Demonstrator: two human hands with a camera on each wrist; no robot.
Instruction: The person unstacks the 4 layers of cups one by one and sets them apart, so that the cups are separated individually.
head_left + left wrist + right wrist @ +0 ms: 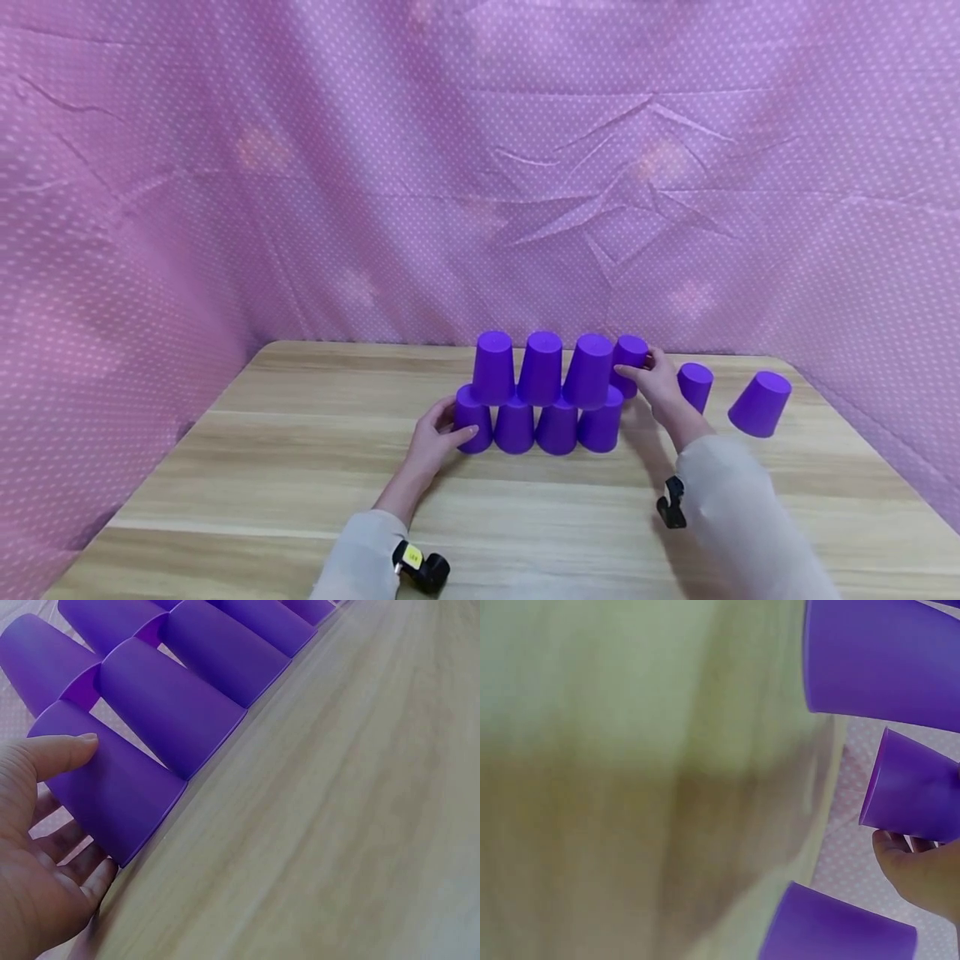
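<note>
Purple cups stand upside down in two tiers: a lower row of several and three on top. My left hand (435, 437) grips the leftmost lower cup (472, 425), thumb on its front and fingers behind, as the left wrist view also shows. At the right end of the upper tier, my right hand (658, 385) holds another upside-down cup (630, 354) by its side. In the right wrist view that held cup (915, 787) appears raised off the table, with its rim toward the tabletop and the fingers partly hidden behind it.
Right of the right hand stands a loose purple cup (696, 383), partly hidden by the wrist. Farther right is another cup (761, 404). The wooden table (285, 450) has a pink dotted cloth (375, 208) behind it and at both sides.
</note>
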